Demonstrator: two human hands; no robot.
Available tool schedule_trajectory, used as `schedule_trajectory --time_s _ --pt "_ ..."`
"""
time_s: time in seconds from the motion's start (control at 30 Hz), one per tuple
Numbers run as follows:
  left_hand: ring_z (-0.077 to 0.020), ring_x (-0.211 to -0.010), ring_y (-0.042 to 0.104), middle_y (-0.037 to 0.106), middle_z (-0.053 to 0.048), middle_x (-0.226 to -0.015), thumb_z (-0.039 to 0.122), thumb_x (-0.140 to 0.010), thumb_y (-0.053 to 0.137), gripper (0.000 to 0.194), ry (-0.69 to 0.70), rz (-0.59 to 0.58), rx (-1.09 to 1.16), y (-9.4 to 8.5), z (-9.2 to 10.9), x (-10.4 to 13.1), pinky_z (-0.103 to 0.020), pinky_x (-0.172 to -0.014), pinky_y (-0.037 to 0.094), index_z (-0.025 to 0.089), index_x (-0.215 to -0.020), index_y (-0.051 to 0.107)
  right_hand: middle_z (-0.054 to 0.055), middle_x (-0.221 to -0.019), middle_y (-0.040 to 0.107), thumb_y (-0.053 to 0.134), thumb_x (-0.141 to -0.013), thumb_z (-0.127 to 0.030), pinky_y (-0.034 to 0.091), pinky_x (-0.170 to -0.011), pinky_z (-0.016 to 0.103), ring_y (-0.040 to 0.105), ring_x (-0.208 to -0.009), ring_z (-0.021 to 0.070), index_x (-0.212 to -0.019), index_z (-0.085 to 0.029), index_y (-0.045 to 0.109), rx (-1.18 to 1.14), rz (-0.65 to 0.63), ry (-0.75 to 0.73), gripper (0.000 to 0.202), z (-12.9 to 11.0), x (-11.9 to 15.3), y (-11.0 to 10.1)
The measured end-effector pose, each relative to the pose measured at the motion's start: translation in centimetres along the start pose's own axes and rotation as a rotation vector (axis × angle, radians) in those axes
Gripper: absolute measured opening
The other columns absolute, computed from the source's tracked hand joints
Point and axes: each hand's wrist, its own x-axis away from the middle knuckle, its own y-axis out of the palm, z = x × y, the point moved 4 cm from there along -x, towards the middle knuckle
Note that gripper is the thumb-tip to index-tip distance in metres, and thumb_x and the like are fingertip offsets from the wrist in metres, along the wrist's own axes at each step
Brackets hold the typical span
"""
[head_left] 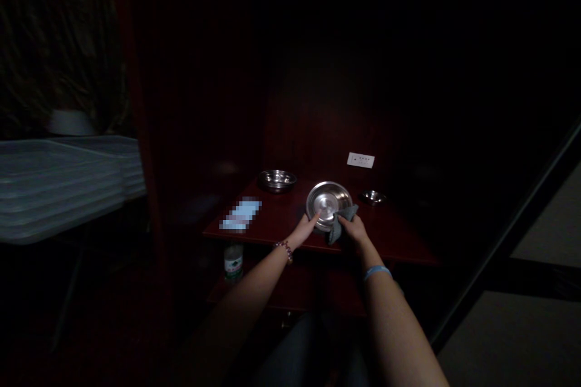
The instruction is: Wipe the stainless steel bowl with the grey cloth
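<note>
A shiny metal bowl (325,201) is tilted toward me above the front of the dark red shelf (276,217). My left hand (304,230) grips its lower left rim, with the thumb over the inside. At the lower right rim, my right hand (354,228) holds a grey cloth (335,231) against the bowl. Behind and to the left, a wider metal bowl (277,180), perhaps a stack, rests on the shelf. A small metal dish (373,197) stands to the right.
A blurred-out bright flat item (241,214) lies at the shelf's left. Below it, a bottle (233,263) stands on a lower shelf (290,290). A white socket plate (361,160) is on the back wall. Stacked translucent trays (63,187) are at far left.
</note>
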Motion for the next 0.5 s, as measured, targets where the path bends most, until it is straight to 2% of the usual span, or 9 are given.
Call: schedule_trajectory --time_s 0.13,0.23,0.37,0.5 --pt "-0.0276 -0.132 0.054 0.061 -0.016 -0.138 0.042 -0.09 0.061 0.051 -0.062 0.064 0.029 -0.3 0.0 0.1 -0.039 -0.117 0.036 0.012 -0.13 0.061 0.011 -0.102 0.076 0.068 -0.078 -0.033 0.055 -0.086 0.03 0.071 -0.102 0.0255 -0.103 -0.015 0.074 0.027 0.026 0.067 0.032 -0.4 0.6 -0.7" --pt "-0.0281 -0.132 0.054 0.063 -0.014 -0.137 0.048 -0.088 0.062 0.052 -0.096 0.088 0.015 -0.6 0.0 0.2 -0.04 -0.117 0.034 0.015 -0.128 0.063 0.011 -0.094 0.076 0.069 -0.077 -0.033 0.056 -0.082 0.029 0.072 -0.099 0.0259 -0.1 -0.015 0.075 0.036 0.006 0.076 0.03 -0.9 1.0 -1.0" --pt "-0.0281 -0.138 0.048 0.056 -0.014 -0.145 0.056 -0.088 0.058 0.061 -0.091 0.047 0.001 -0.8 -0.3 0.0 -0.039 -0.12 0.031 0.017 -0.134 0.058 0.013 -0.096 0.076 0.07 -0.077 -0.035 0.056 -0.082 0.029 0.072 -0.099 0.0259 -0.102 -0.014 0.075 0.041 0.045 0.097 0.033 -1.0 1.1 -1.2" --pt "-0.0258 -0.142 0.042 0.048 -0.012 -0.152 0.052 -0.087 0.061 0.067 -0.009 -0.01 0.0 -0.4 0.2 0.2 -0.037 -0.121 0.028 0.019 -0.143 0.047 0.015 -0.102 0.076 0.067 -0.08 -0.036 0.056 -0.083 0.03 0.072 -0.099 0.0266 -0.104 -0.011 0.075 0.032 0.08 0.142 0.035 -0.8 0.8 -1.0"
